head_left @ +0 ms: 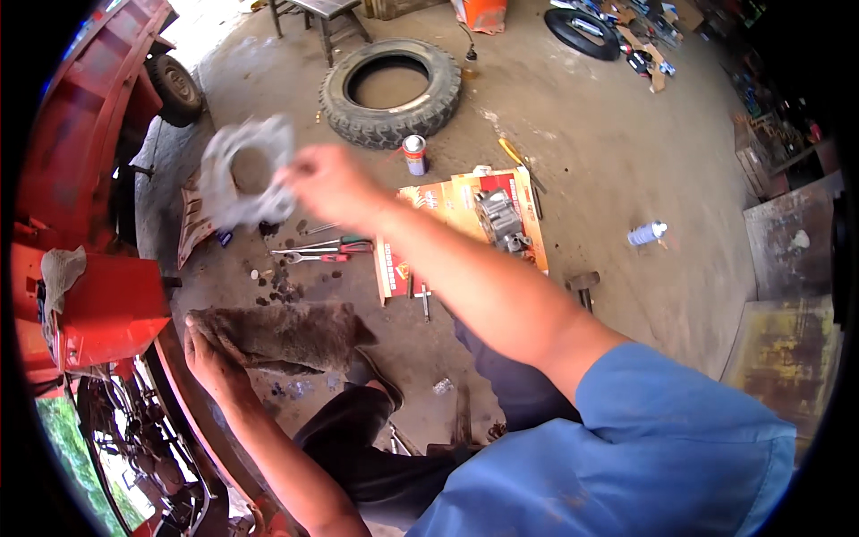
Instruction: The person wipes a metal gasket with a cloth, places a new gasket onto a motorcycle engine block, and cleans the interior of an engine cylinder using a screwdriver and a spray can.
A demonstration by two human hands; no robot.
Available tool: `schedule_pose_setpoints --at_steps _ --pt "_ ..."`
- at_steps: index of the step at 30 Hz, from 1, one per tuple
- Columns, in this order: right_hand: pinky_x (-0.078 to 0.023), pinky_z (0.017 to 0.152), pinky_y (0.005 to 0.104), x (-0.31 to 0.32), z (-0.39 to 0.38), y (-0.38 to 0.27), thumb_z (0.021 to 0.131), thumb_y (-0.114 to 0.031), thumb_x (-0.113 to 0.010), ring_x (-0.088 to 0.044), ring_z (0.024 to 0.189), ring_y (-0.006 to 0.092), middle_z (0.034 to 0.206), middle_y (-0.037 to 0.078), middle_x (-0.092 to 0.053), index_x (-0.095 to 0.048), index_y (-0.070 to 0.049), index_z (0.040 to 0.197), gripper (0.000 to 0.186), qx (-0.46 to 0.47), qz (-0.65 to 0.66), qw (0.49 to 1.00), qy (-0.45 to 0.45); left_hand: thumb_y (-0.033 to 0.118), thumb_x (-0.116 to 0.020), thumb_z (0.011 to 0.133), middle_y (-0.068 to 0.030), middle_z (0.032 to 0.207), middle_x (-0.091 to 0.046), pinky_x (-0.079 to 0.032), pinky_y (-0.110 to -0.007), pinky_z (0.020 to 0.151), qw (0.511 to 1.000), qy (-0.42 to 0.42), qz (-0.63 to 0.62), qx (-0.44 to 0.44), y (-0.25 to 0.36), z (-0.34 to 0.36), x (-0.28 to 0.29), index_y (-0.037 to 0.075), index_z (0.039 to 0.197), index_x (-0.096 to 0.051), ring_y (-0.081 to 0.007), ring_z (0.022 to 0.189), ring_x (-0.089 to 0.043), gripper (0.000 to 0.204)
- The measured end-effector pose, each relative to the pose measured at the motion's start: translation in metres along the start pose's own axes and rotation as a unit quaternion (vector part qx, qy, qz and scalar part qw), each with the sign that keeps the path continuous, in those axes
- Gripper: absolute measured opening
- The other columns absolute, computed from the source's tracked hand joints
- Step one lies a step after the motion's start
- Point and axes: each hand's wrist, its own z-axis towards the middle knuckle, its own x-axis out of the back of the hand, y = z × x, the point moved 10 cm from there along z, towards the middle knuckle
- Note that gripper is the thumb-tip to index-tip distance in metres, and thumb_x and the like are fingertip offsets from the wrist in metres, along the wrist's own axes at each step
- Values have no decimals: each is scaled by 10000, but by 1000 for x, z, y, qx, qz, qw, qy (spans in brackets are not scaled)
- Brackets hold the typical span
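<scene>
My right hand (pixel 322 179), raised at upper left, is closed on a grey metal plate (pixel 221 183) with a large round hole, both motion-blurred. My left hand (pixel 210 358) grips a dark brown furry cloth (pixel 295 331) low on the left. Below my right arm, pliers and screwdrivers (pixel 327 255) lie on the floor. A metal engine part (pixel 497 210) rests on an orange flattened cardboard (pixel 437 206), with small tools around it. A spray can (pixel 414 157) stands just behind the cardboard.
A red vehicle (pixel 98 304) borders the left side. A tire (pixel 429 107) lies farther back, near a wooden stool (pixel 318 11). A blue-labelled can (pixel 644 234) lies at the right. A hammer (pixel 582 281) is beside the cardboard. Metal panels (pixel 778 251) and piled parts line the right edge.
</scene>
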Motion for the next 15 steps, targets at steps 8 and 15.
schedule_pose_setpoints --at_steps 8,15 --pt "-413 482 284 208 25 175 1017 -241 -637 -519 534 128 672 12 -568 -637 -78 900 200 -182 154 952 193 171 -565 1055 -58 1044 -696 -521 -267 822 996 -72 -57 6 -9 4 -26 -29 1161 -650 -133 907 -644 242" --pt "-439 446 278 264 45 294 1035 -283 -625 -533 544 124 696 10 -599 -621 -100 877 242 -329 82 893 296 276 -623 1051 -31 871 -703 -511 -256 727 998 -53 -37 4 -5 1 -58 -27 972 -704 -91 759 -609 324"
